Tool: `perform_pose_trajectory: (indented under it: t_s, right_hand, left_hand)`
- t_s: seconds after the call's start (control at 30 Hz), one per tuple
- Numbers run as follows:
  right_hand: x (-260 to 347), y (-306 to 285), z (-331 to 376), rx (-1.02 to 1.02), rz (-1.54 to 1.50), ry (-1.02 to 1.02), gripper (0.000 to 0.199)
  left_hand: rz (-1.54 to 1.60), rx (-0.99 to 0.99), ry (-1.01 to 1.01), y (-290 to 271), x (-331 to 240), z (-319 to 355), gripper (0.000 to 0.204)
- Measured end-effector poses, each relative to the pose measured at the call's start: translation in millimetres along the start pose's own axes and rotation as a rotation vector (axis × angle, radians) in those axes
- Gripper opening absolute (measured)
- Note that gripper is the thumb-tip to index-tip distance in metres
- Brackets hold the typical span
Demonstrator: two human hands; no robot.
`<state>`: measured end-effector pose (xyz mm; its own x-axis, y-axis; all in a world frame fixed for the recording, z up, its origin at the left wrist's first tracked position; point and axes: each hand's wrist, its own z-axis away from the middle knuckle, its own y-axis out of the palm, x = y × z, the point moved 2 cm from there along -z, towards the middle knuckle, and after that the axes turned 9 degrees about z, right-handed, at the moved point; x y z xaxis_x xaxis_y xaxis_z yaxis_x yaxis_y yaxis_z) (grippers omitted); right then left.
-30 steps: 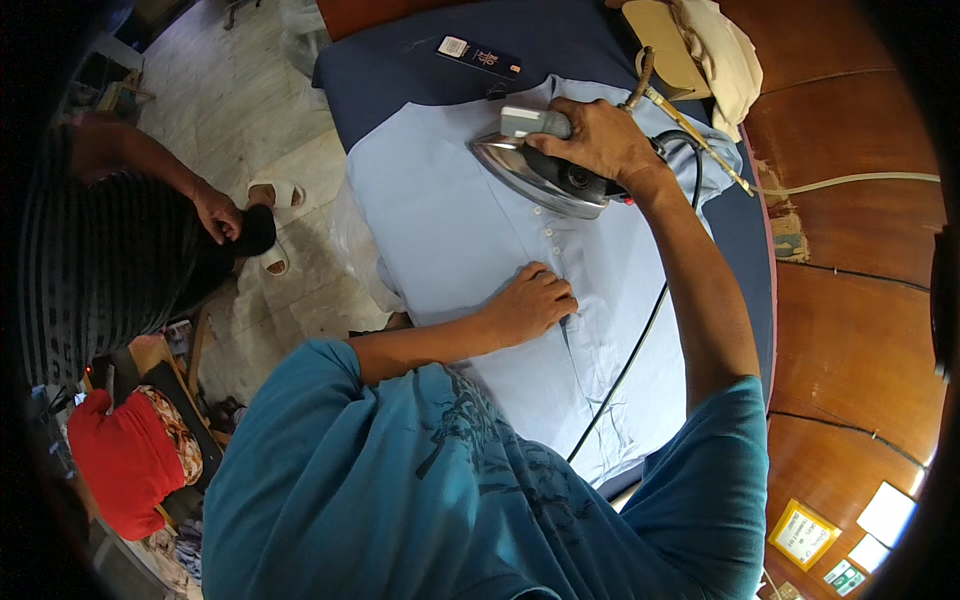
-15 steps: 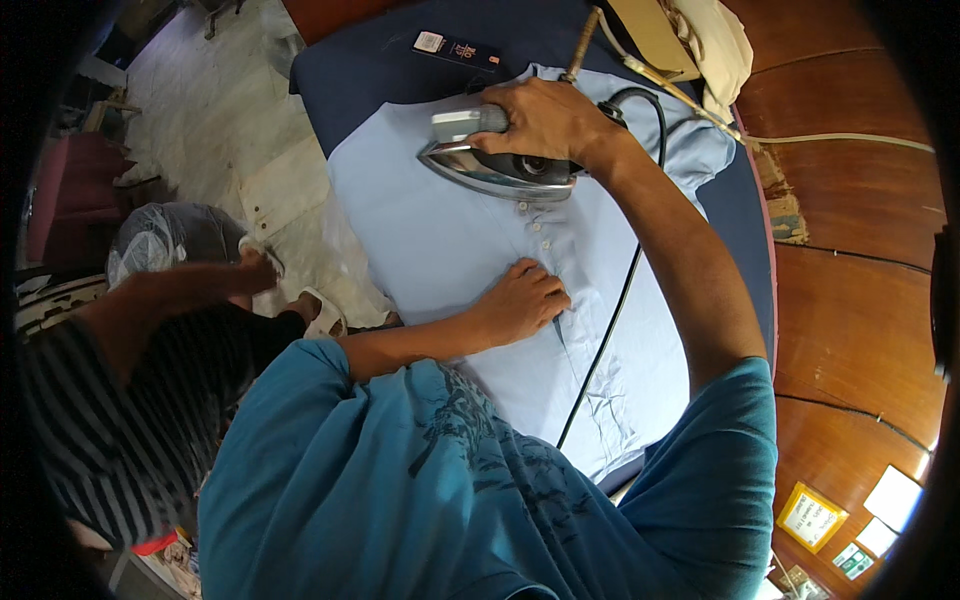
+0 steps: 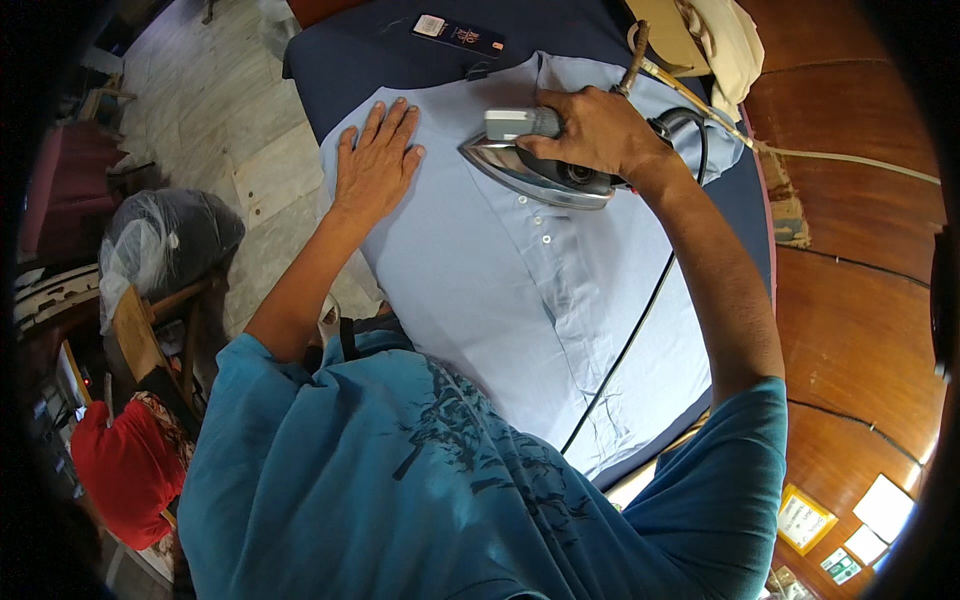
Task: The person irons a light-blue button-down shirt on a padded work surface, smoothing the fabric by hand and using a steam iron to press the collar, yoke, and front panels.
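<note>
A light blue buttoned shirt point(image 3: 450, 260) is spread over a dark blue cloth point(image 3: 345, 60), with wrinkles near its lower front. My right hand point(image 3: 600, 130) is wrapped round the handle of a clothes iron point(image 3: 540, 185), whose soleplate lies against the upper part of the shirt, pointing left, above the white buttons. At the shirt's far left edge, my left hand point(image 3: 377, 160) lies flat with its fingers spread. The iron's black cord point(image 3: 630, 345) runs down across the shirt.
A dark tag point(image 3: 458, 35) lies on the cloth at the back. A pale hose point(image 3: 850, 165) and cream fabric point(image 3: 725, 45) are at the far right, by a wooden wall point(image 3: 840, 320). Left stand a plastic-wrapped bundle point(image 3: 170, 240) and red cloth point(image 3: 125, 465).
My left hand has moved from the buttons to the shirt's far left edge and flattened. The iron has slid a little right. A person in striped clothing at the left has left the view.
</note>
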<state>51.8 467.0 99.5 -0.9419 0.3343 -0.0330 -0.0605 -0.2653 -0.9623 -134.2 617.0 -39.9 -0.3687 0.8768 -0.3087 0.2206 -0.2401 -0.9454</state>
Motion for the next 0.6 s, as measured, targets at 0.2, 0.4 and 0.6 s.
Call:
perform_pose_trajectory:
  t_s: [0.2,0.4,0.6]
  right_hand:
    - [20,0,-14,-0.133,0.024,-0.065,0.064]
    - [2,6,12,-0.092,-0.109,0.178,0.071]
    - [4,8,134,-0.133,-0.386,0.534,0.059]
  left_hand:
    - [-0.007,0.027,-0.026,-1,-1,-3,0.050]
    - [0.215,-0.058,0.027,5,17,-8,0.051]
    - [0.308,-0.085,0.250,10,-25,-20,0.048]
